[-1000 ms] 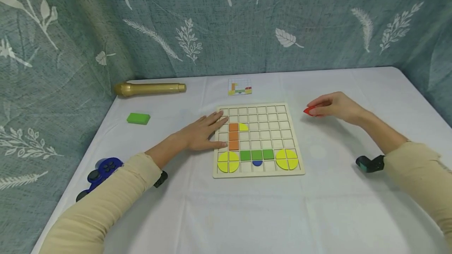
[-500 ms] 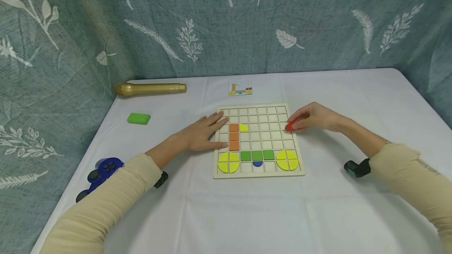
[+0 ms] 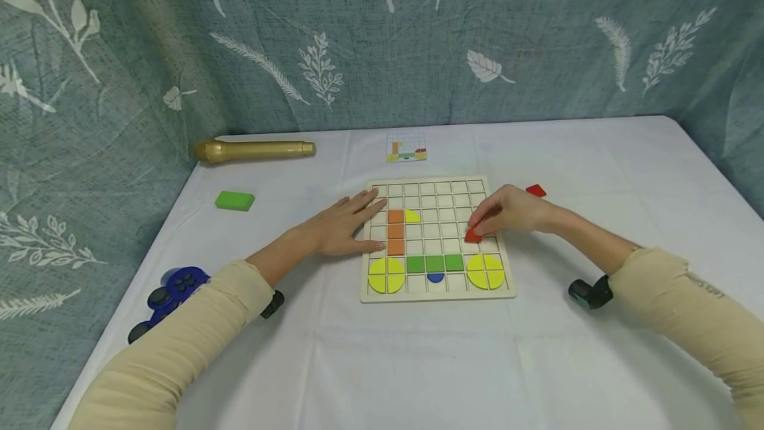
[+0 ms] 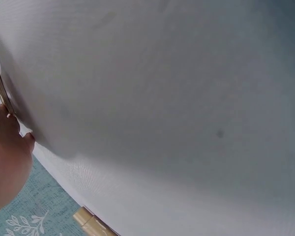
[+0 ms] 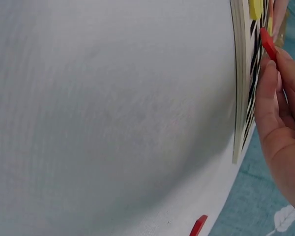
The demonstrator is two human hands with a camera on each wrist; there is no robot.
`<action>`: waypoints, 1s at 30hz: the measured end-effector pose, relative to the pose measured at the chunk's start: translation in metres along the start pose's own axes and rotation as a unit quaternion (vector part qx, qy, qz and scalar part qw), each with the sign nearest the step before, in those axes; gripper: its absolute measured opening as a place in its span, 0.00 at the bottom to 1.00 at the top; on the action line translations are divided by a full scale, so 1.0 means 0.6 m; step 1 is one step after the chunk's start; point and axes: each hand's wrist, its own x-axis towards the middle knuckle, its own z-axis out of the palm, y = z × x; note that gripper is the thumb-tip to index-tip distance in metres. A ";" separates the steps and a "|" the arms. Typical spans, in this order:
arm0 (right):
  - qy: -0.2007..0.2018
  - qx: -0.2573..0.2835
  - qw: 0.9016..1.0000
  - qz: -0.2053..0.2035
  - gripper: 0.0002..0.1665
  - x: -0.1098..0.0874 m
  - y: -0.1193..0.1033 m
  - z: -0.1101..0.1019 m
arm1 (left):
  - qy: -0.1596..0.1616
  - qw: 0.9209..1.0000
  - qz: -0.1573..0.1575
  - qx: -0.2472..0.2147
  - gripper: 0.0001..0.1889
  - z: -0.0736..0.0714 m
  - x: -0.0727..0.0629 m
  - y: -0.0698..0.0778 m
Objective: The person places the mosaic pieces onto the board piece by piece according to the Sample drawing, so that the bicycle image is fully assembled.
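Observation:
A wooden grid board lies on the white cloth, fitted with orange and green squares, a blue half-round and yellow pieces, two groups of them forming circles. My left hand rests with fingers spread on the board's left edge. Over the right part of the board, just above the right yellow circle, my right hand pinches a small flat red tile between thumb and fingers. In the right wrist view that tile shows edge-on at the fingertips. Another red tile lies on the cloth beyond the right wrist.
A small pattern card lies behind the board. To the left are a gold microphone, a green block and a blue game controller, partly behind the left sleeve. A leaf-patterned curtain hangs along the back.
My right hand has carried the red tile leftward and toward me, from the cloth to over the board. The other red tile has come into view. My left hand has stayed put.

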 end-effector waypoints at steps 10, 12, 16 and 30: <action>-0.001 -0.048 0.999 -0.018 0.08 0.004 -0.004 0.012 | -0.002 1.000 -0.001 -0.002 0.47 -0.001 -0.001 -0.001; 0.000 -0.050 0.998 -0.024 0.08 0.004 -0.003 0.013 | -0.006 1.000 -0.004 0.000 0.47 -0.001 0.000 0.000; 0.004 -0.050 0.998 -0.036 0.09 0.004 -0.002 0.014 | -0.009 1.000 -0.007 0.000 0.46 -0.001 0.000 0.001; -0.016 0.004 1.000 -0.027 0.14 -0.004 -0.002 0.017 | -0.008 1.000 -0.003 -0.001 0.46 0.000 0.001 -0.001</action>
